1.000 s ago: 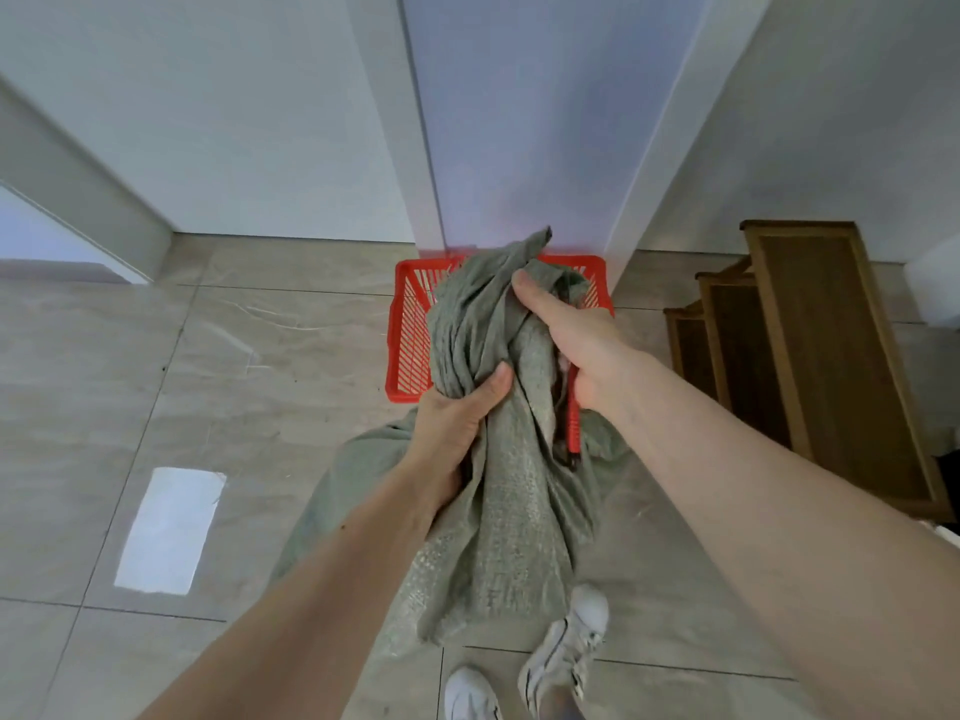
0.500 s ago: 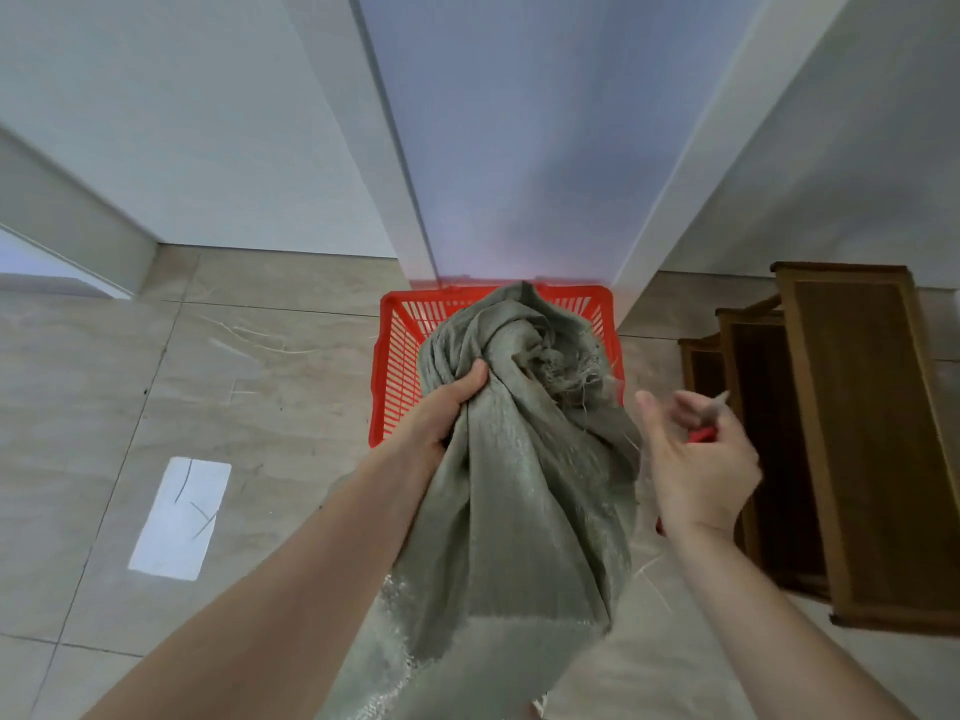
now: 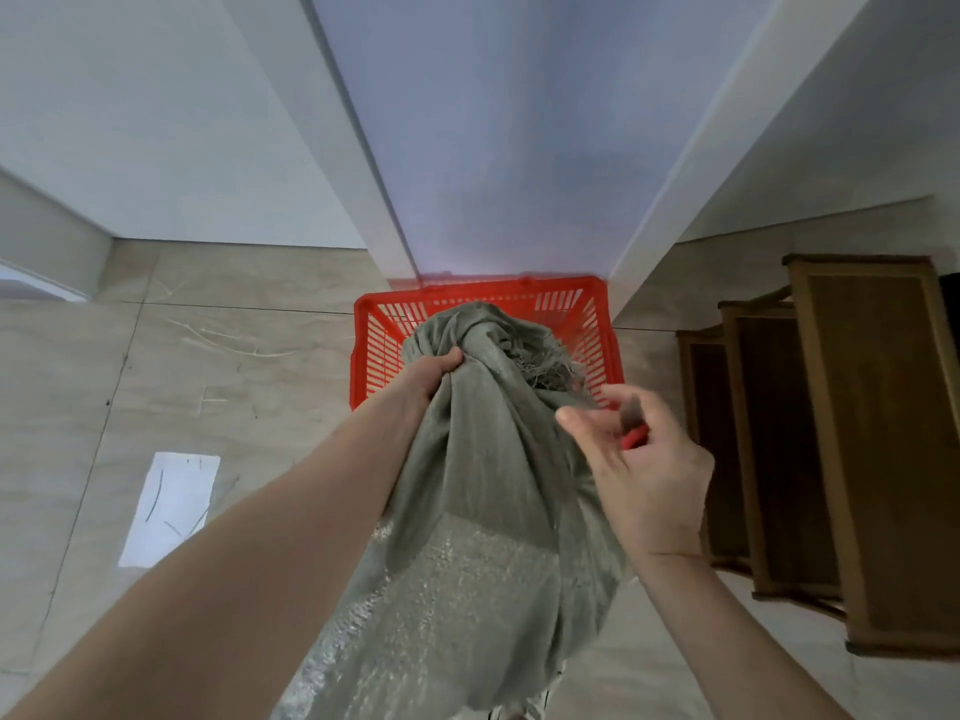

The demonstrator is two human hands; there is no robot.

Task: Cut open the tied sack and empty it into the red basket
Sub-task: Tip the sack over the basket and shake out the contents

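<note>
Grey-green woven sack (image 3: 483, 491) hides the near half of the red slatted plastic basket (image 3: 592, 324); sack's bottom cut off by lower edge. Right hand (image 3: 641, 470) motion-blurred, red object (image 3: 635, 438) in it mostly hidden, unidentifiable.

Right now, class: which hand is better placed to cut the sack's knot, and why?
The right hand: it holds a small red tool beside the frayed knot, with no grip on the sack. The left hand grips the sack, steadying it.
</note>
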